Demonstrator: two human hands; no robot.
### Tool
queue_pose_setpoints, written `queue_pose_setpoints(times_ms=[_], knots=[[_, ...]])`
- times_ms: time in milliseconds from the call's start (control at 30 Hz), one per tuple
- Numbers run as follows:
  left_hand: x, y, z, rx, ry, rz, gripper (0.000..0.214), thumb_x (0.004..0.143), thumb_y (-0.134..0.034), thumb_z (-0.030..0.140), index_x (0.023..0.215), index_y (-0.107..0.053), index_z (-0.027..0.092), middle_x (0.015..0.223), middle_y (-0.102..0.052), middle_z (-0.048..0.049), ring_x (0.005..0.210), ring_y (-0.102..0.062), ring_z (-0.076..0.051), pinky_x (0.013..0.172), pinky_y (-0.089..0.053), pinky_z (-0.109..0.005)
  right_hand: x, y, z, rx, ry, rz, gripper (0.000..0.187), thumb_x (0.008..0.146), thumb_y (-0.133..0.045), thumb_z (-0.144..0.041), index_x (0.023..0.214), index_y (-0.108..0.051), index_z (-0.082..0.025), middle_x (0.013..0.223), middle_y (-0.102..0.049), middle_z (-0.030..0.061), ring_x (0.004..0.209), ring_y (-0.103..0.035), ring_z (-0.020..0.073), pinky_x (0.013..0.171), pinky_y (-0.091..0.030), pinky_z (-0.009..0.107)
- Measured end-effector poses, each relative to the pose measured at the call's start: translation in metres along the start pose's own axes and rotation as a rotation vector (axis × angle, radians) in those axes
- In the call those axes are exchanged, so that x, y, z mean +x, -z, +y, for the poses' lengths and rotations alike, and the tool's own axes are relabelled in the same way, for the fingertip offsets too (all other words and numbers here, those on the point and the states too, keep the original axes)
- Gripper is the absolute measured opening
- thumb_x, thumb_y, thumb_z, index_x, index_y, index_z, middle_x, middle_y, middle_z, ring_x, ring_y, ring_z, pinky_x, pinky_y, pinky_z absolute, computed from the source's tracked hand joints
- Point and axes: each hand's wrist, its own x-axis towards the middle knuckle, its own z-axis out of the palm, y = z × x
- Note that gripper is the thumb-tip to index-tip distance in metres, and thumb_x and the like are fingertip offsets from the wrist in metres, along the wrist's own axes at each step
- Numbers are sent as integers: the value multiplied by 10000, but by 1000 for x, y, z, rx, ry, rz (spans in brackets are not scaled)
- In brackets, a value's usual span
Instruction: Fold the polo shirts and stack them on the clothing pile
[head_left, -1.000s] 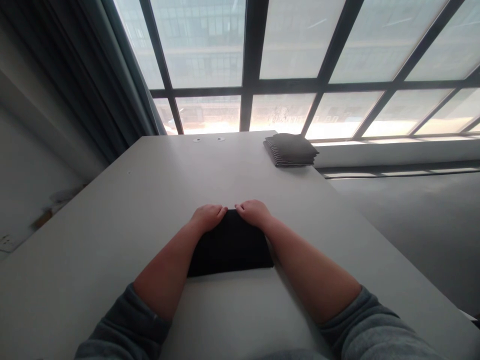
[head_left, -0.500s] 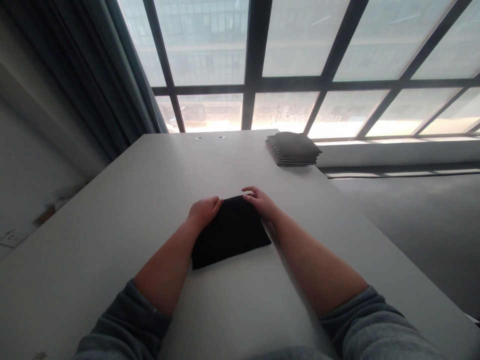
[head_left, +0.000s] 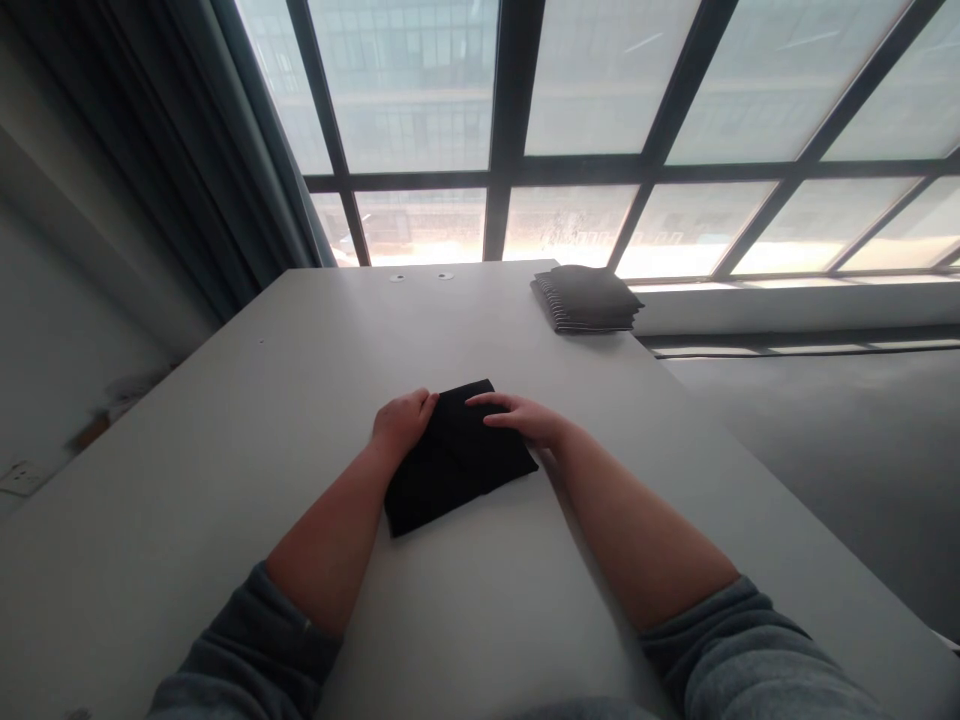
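A flat black cloth piece [head_left: 457, 455], roughly rectangular and perhaps folded, lies tilted over the white table in front of me. My left hand [head_left: 405, 418] is closed on its far left edge, thumb on top and the other fingers mostly hidden. Over the cloth's right side is my right hand [head_left: 521, 415], its thumb and fingers stretched out and apart. Whether these fingertips touch the cloth I cannot tell.
A stack of dark folded cloth pieces [head_left: 589, 298] with light edge lines rests at the table's [head_left: 315, 350] far right corner. Two cable-hole covers [head_left: 421, 277] sit near the far edge. Windows stand behind, a dark curtain [head_left: 172, 130] on the left.
My right hand has let go of the far right corner of the cloth and moved nearer, over its surface. The cloth has turned slightly, its right side rising away from me. My left hand keeps its grip.
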Motion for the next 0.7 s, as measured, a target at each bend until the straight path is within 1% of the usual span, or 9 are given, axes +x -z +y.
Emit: queue_pose_setpoints(times_ms=[100,200,300,367,533,633,700], knots=[[1,0,0,6,-1,-13,506,1064,-310,557,954,-687,237,930,-744,-101,866,-696,-276,744,-429,-337,0,1,-1,-46,-32,-12,657,755,-886,-267,1371,-658,-252,1243,-729,71,1018,-728,212,897,-633,323],[3,0,-4,13,-22,-50,512,1058,-304,559,952,-687,236,936,-746,-103,876,-692,-275,760,-439,-338,0,3,0,-51,-32,-13,726,725,-900,-230,1402,-640,-250,1261,-726,73,1040,-726,208,896,-637,304],[6,1,-13,-13,-78,-108,506,1043,-322,563,950,-695,234,954,-747,-108,904,-687,-277,795,-451,-344,0,6,1,-54,-19,-18,761,722,-894,-204,1431,-623,-242,1310,-711,85,1062,-726,203,908,-636,292],[9,0,-20,-40,-83,-122,504,1032,-336,562,922,-699,230,956,-747,-115,918,-684,-280,824,-456,-351,0,8,1,-46,-24,-20,773,723,-888,-194,1445,-616,-244,1321,-708,89,1065,-731,207,902,-641,292],[13,-2,-37,-121,-7,-90,513,1008,-355,567,812,-683,225,925,-739,-134,927,-673,-307,865,-460,-391,0,14,3,-1,-8,-27,796,711,-895,-194,1453,-621,-278,1326,-712,77,1089,-739,233,914,-649,320],[15,-4,-46,-218,70,-25,548,1012,-318,586,778,-658,226,876,-719,-130,917,-663,-312,869,-465,-409,0,16,5,27,23,-23,804,727,-888,-205,1474,-601,-288,1355,-698,74,1103,-738,235,929,-648,333],[18,-4,-52,-304,129,31,567,1021,-275,580,778,-640,221,835,-695,-120,891,-655,-300,865,-475,-410,1,17,7,46,44,1,817,738,-877,-207,1494,-578,-287,1344,-702,76,1106,-737,239,940,-647,356]])
